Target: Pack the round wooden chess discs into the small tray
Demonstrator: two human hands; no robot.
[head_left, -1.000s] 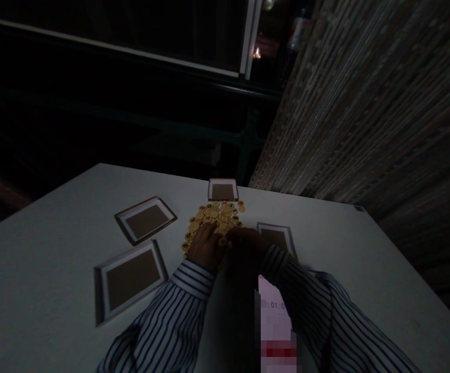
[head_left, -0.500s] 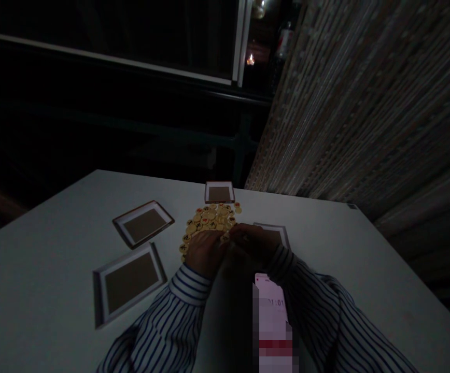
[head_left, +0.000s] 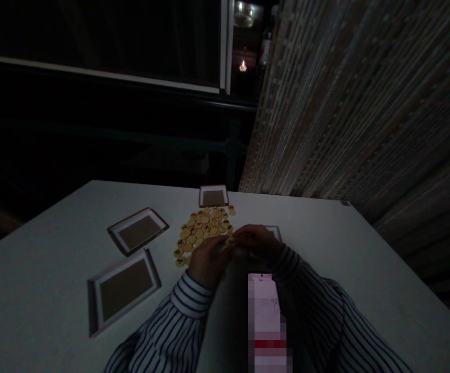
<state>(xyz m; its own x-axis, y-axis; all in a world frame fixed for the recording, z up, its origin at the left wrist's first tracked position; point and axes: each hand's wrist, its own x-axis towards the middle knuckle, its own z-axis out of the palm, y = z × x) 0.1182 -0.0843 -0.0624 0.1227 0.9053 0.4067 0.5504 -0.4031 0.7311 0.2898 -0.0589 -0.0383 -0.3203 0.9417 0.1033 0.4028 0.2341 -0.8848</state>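
Observation:
A spread of round, pale wooden xiangqi pieces [head_left: 199, 233] with red or black characters lies on the white table. My left hand [head_left: 208, 263] is at the near edge of the pile, thumb and forefinger closed around one xiangqi piece [head_left: 230, 241]. From the other side my right hand [head_left: 259, 241] meets it, its curled fingertips on the same piece. The lower fingers of both hands are hidden in shadow. Just below my right wrist a phone [head_left: 266, 316] with a lit, partly blurred-out screen lies on the table.
Shallow framed trays stand around the pieces: a brown-rimmed tray [head_left: 138, 231] and a grey tray [head_left: 124, 290] at left, another tray [head_left: 213, 197] behind, and a tray [head_left: 275, 231] partly behind my right hand. A string curtain [head_left: 326, 103] hangs beyond the table's [head_left: 365, 290] far right edge.
My hands have lifted slightly off the pile and drawn together, showing a piece between their fingertips. The whole view has shifted a little. The phone's displayed digits differ.

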